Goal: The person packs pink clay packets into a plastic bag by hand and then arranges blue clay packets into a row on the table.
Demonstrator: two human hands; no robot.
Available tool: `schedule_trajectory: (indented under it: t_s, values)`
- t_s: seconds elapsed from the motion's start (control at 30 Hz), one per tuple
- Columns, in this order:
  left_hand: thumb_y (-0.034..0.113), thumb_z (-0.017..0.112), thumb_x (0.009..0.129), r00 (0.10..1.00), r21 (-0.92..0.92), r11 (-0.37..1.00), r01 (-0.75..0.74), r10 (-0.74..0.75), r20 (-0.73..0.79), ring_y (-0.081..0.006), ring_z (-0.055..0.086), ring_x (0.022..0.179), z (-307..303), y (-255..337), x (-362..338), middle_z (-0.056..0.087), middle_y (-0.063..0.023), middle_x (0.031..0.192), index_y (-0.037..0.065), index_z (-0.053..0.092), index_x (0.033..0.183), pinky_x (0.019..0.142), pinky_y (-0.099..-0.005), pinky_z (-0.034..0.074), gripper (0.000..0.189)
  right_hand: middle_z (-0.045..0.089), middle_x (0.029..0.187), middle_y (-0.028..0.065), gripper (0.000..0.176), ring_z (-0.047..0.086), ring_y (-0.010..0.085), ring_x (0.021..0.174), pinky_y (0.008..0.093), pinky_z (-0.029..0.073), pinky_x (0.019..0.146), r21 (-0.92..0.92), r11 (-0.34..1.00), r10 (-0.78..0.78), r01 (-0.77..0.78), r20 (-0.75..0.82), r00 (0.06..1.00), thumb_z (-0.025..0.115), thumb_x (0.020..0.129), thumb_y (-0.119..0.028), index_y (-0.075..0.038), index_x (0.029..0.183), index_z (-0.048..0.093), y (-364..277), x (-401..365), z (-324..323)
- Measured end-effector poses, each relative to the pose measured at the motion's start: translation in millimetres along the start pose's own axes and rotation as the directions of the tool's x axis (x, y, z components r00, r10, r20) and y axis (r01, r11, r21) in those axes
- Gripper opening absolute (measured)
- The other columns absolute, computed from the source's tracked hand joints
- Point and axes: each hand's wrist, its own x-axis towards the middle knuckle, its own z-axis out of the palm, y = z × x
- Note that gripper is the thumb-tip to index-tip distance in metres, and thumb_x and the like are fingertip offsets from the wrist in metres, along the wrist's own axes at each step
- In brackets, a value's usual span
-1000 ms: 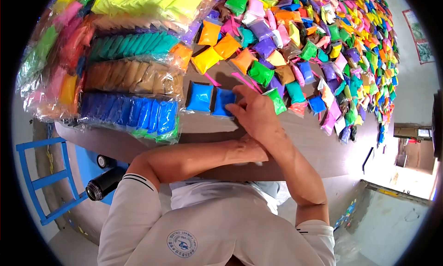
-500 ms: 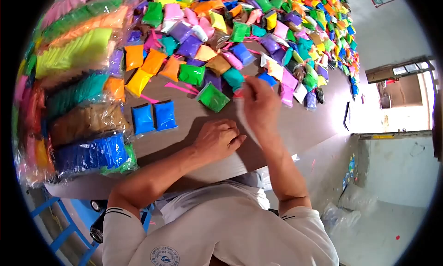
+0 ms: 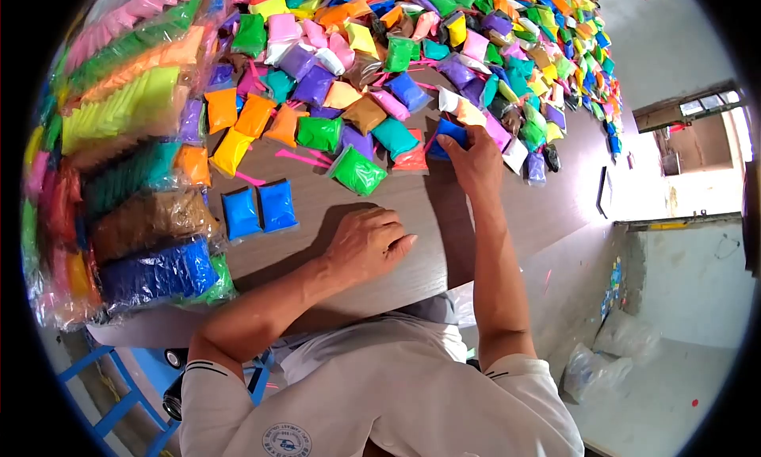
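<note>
My right hand (image 3: 478,165) pinches the edge of a small blue packet (image 3: 449,138) between thumb and fingers, at the near edge of the pile. A red packet (image 3: 410,157) lies just left of it, partly under a teal packet (image 3: 394,137). My left hand (image 3: 367,240) rests on the table, fingers curled into a loose fist and thumb sticking out; nothing shows in it. Beyond that hand lies a green packet (image 3: 357,170). To its left, two blue packets (image 3: 259,208) sit side by side on the brown tabletop (image 3: 317,197).
A large heap of coloured packets (image 3: 476,45) covers the far side of the table. Bundles of packets in clear bags (image 3: 151,271) are stacked along the left. Pink sticks (image 3: 305,156) lie among the packets. Clear plastic bags (image 3: 594,371) lie on the floor at right.
My right hand has moved slightly right and away from me, from beside the red packet to the blue packet, which it now grips. The left hand has stayed nearly still.
</note>
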Motion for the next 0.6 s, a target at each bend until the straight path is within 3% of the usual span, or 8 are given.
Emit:
schedule_trajectory:
  t_s: [0.07, 0.13, 0.3, 0.4, 0.6]
  values:
    - [0.021, 0.070, 0.085, 1.000, -0.008, 1.000, -0.004, 0.004, -0.008, -0.0283, 0.059, 0.067, -0.1, 0.6, 0.8, 0.060, -0.0083, 0.073, 0.004, 0.060, 0.065, 0.061, -0.0408, 0.048, 0.028, 0.071, 0.090, 0.0172, 0.051, 0.069, 0.0273, 0.081, 0.0370, 0.052, 0.073, 0.229, 0.972, -0.042, 0.048, -0.034, 0.999, 0.081, 0.080, -0.034, 0.002, 0.111, 0.063, 15.9, 2.1, 7.5]
    - [0.020, 0.070, 0.085, 1.000, -0.020, 1.000, -0.009, 0.009, -0.021, -0.0283, 0.059, 0.067, 0.0, 1.0, 0.7, 0.060, -0.0084, 0.073, 0.003, 0.060, 0.065, 0.060, -0.0408, 0.047, 0.028, 0.070, 0.090, 0.0117, 0.044, 0.066, 0.0195, 0.079, 0.0320, 0.051, 0.072, 0.438, 0.899, -0.014, -0.005, 0.040, 0.999, 0.081, 0.082, -0.026, 0.003, 0.109, 0.063, 8.7, -5.3, -1.0]
    - [0.019, 0.070, 0.086, 1.000, -0.048, 0.999, 0.020, -0.021, -0.007, -0.0298, 0.059, 0.065, -1.8, 0.8, 1.7, 0.060, -0.0096, 0.071, 0.002, 0.059, 0.065, 0.058, -0.0417, 0.046, 0.029, 0.069, 0.094, 0.0050, 0.029, 0.064, 0.0105, 0.083, 0.0267, 0.053, 0.074, 0.817, 0.537, -0.032, -0.212, 0.271, 0.962, 0.076, 0.087, -0.014, 0.000, 0.110, 0.065, -0.3, -26.5, -12.4]
    - [0.019, 0.070, 0.087, 1.000, -0.051, 0.998, 0.023, -0.023, -0.004, -0.0306, 0.058, 0.064, -1.6, 0.9, 2.0, 0.060, -0.0101, 0.071, 0.002, 0.058, 0.065, 0.058, -0.0423, 0.046, 0.030, 0.069, 0.094, 0.0053, 0.027, 0.065, 0.0123, 0.083, 0.0280, 0.055, 0.075, 0.905, 0.303, -0.063, -0.298, 0.331, 0.942, 0.075, 0.088, -0.012, 0.000, 0.109, 0.064, 6.3, -29.4, -5.6]
    - [0.020, 0.069, 0.088, 1.000, -0.037, 0.999, 0.012, -0.012, 0.000, -0.0312, 0.057, 0.063, -1.8, 0.8, 2.4, 0.059, -0.0107, 0.070, 0.002, 0.058, 0.065, 0.058, -0.0429, 0.045, 0.031, 0.069, 0.096, 0.0061, 0.022, 0.065, 0.0133, 0.082, 0.0298, 0.056, 0.074, 0.946, 0.216, -0.074, -0.240, 0.261, 0.962, 0.075, 0.088, -0.011, -0.002, 0.105, 0.064, 4.8, -31.9, 0.6]
